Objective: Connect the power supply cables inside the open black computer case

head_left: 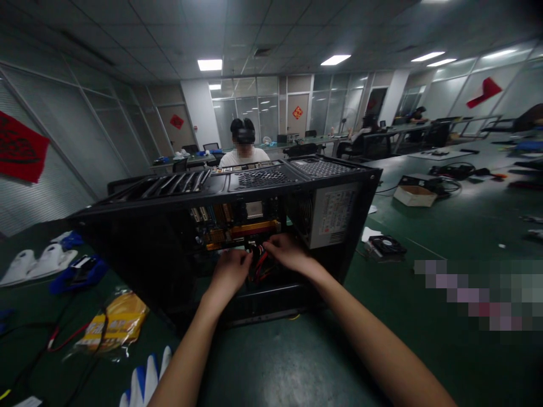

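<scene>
A black computer case (169, 249) lies open towards me on the green table. Inside it I see a motherboard (237, 226) and a grey power supply (333, 215). Both hands reach into the case. My left hand (231, 270) is closed around a bundle of red and black cables (258, 264) near the case floor. My right hand (288, 251) pinches the same cables close to a connector just below the motherboard. The fingertips are partly hidden by the wiring.
A yellow packet in clear plastic (112, 325), blue-and-white gloves (144, 381) and white items (36, 263) lie at the left. A small fan (387, 245) and a cardboard box (414, 195) sit at the right. Another person (244, 148) sits behind the case.
</scene>
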Demonstrator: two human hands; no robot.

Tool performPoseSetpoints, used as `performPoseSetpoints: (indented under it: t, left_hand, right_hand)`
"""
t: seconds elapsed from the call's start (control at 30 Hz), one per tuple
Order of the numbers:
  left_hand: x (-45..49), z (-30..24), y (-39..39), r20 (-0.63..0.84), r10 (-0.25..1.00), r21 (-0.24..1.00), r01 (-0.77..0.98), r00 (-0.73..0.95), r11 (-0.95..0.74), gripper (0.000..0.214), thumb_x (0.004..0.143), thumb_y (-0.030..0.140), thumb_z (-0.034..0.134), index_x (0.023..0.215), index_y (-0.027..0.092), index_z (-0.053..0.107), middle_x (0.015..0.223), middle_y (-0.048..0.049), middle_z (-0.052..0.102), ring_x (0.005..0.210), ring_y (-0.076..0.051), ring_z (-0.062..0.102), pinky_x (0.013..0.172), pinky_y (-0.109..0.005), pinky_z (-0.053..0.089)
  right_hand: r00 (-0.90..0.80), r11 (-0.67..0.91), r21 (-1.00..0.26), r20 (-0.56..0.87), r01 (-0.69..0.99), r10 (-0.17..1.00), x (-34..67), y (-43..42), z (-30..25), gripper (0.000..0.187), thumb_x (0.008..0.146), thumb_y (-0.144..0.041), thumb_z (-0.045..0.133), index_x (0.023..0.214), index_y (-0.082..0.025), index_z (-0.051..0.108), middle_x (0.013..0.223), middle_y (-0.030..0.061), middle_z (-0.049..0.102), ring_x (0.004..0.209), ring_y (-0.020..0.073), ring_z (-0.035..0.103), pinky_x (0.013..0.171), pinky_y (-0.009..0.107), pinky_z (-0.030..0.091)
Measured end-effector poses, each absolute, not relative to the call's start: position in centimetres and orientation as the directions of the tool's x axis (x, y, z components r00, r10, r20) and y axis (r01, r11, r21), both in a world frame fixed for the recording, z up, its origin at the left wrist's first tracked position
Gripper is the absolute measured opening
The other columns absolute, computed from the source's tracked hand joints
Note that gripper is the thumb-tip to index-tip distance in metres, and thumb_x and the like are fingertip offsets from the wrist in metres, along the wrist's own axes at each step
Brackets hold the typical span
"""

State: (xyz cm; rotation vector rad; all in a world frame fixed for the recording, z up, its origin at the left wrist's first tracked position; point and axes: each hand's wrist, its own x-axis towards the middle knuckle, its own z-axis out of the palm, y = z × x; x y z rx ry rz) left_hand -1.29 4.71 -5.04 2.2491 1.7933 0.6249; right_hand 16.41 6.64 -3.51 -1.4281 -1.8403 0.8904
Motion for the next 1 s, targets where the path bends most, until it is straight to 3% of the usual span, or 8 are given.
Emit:
performPoseSetpoints:
  t: [0.43, 0.57, 0.67, 0.83, 1.0]
  left_hand:
    - [-0.9, -4.4, 4.1, 0.285, 0.951, 0.260, 0.945, 0.120, -0.197, 0.034, 0.096, 0.033, 0.045, 0.096, 0.017, 0.075, 0.094, -0.0120, 0.075, 0.088, -0.023, 0.068, 0.076, -0.030, 0.042]
    - [-0.5, -4.2, 4.0, 0.245, 0.962, 0.202, 0.963, 0.124, -0.176, 0.037, 0.096, 0.034, 0.043, 0.092, 0.016, 0.075, 0.091, -0.0139, 0.075, 0.088, -0.024, 0.068, 0.075, -0.031, 0.044]
    - [-0.3, -4.2, 4.0, 0.214, 0.968, 0.187, 0.967, 0.133, -0.174, 0.039, 0.096, 0.034, 0.042, 0.089, 0.015, 0.075, 0.087, -0.0145, 0.074, 0.084, -0.024, 0.069, 0.071, -0.030, 0.044]
    - [-0.4, -4.3, 4.1, 0.247, 0.958, 0.175, 0.966, 0.145, -0.192, 0.040, 0.096, 0.035, 0.041, 0.087, 0.016, 0.074, 0.086, -0.0152, 0.074, 0.082, -0.026, 0.069, 0.069, -0.031, 0.044]
    - [-0.5, -4.4, 4.0, 0.265, 0.954, 0.185, 0.964, 0.138, -0.191, 0.039, 0.096, 0.034, 0.041, 0.090, 0.015, 0.074, 0.091, -0.0163, 0.074, 0.085, -0.027, 0.070, 0.070, -0.032, 0.045]
  right_hand:
    - [-0.205, 0.102, -0.898, 0.013, 0.427, 0.979, 16.6, 6.6, -2.9, 0.030, 0.091, -0.017, 0.053, 0.061, -0.016, 0.054, 0.052, -0.0034, 0.055, 0.044, 0.0081, 0.049, 0.045, 0.019, 0.034]
    - [-0.208, 0.061, -0.914, -0.026, 0.402, 0.978, 16.5, 6.5, -3.4, 0.031, 0.091, -0.017, 0.054, 0.060, -0.015, 0.055, 0.050, -0.0042, 0.055, 0.041, 0.0064, 0.047, 0.042, 0.017, 0.033]
    - [-0.206, -0.021, -0.950, -0.090, 0.312, 0.974, 16.3, 6.3, -4.2, 0.033, 0.094, -0.016, 0.052, 0.061, -0.014, 0.055, 0.050, -0.0044, 0.054, 0.039, 0.0051, 0.046, 0.041, 0.017, 0.032]
    - [-0.180, -0.303, -0.951, -0.308, 0.055, 0.934, 15.6, 6.1, -4.6, 0.030, 0.098, -0.016, 0.046, 0.069, -0.014, 0.053, 0.053, -0.0051, 0.051, 0.037, 0.0050, 0.044, 0.036, 0.017, 0.024]
    - [-0.164, -0.382, -0.924, -0.380, 0.024, 0.910, 14.6, 6.7, -4.6, 0.030, 0.099, -0.017, 0.045, 0.070, -0.015, 0.049, 0.052, -0.0062, 0.048, 0.037, 0.0042, 0.041, 0.037, 0.017, 0.025]
